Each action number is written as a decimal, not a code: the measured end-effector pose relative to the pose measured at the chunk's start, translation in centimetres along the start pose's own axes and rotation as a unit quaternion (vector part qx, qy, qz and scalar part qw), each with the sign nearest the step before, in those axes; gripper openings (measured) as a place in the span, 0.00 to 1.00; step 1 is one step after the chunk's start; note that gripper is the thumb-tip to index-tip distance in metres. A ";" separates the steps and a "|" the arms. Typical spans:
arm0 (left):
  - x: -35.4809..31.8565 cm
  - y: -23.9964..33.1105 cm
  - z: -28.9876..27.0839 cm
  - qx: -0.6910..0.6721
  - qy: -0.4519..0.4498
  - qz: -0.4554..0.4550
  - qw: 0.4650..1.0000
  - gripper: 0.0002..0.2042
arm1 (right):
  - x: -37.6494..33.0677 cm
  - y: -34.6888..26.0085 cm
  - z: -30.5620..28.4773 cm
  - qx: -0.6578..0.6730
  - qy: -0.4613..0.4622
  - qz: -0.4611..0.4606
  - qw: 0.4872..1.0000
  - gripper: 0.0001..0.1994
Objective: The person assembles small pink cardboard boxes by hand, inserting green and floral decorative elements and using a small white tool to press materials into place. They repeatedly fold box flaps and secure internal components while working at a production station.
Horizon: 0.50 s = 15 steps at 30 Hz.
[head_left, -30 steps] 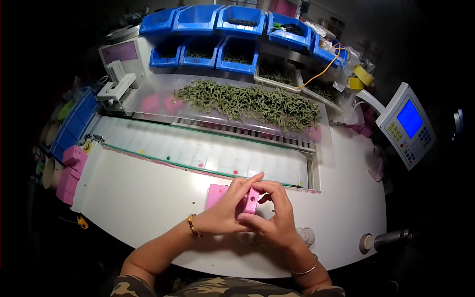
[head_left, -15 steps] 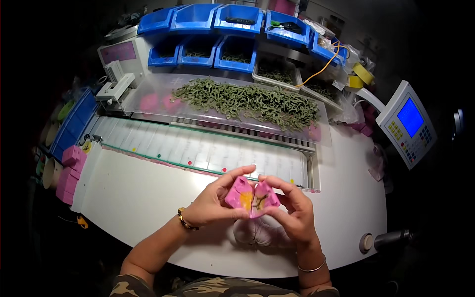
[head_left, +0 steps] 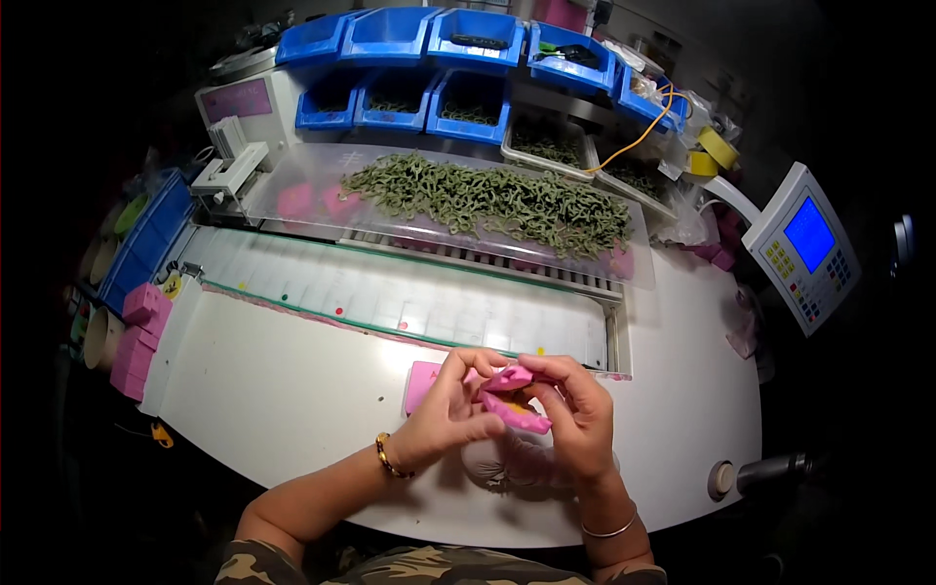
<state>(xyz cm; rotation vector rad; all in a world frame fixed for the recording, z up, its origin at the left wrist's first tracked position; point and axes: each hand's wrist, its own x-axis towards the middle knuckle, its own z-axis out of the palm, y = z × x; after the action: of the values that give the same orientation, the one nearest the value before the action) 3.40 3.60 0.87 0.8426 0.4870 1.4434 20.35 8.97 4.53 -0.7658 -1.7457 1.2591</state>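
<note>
We hold the pink mould, ajar, above the table, pinched by our left grip and right grip; a white bundle lies near, a pink block beside our left grip.

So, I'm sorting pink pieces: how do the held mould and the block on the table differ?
The mould is held by the left hand and right hand; the block lies on the table. The mould gapes, showing yellow inside; the block shows a flat face. Both are pink.

Keypad panel at right, blue bins behind
</note>
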 end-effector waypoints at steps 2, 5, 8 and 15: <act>-0.1 0.7 -0.7 -0.032 -0.004 -0.076 0.997 0.25 | 0.3 -0.4 0.1 -0.026 -0.042 -0.050 0.998 0.15; 0.1 0.6 -1.2 -0.023 -0.014 -0.133 0.991 0.23 | 0.4 -0.5 0.5 -0.039 -0.116 -0.092 0.988 0.15; 0.2 1.5 -0.6 -0.070 0.019 -0.159 0.985 0.17 | 0.2 -0.5 1.0 -0.157 -0.114 -0.144 0.970 0.30; 0.2 0.2 -3.0 -0.164 0.130 -0.181 0.961 0.16 | -1.0 -0.9 3.4 -0.306 -0.066 -0.181 0.932 0.44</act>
<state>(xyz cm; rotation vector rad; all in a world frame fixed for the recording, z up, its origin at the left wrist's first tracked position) 1.10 4.40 -0.82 0.2788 0.5482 1.2507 17.75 6.35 4.60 -0.6559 -2.3023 0.5207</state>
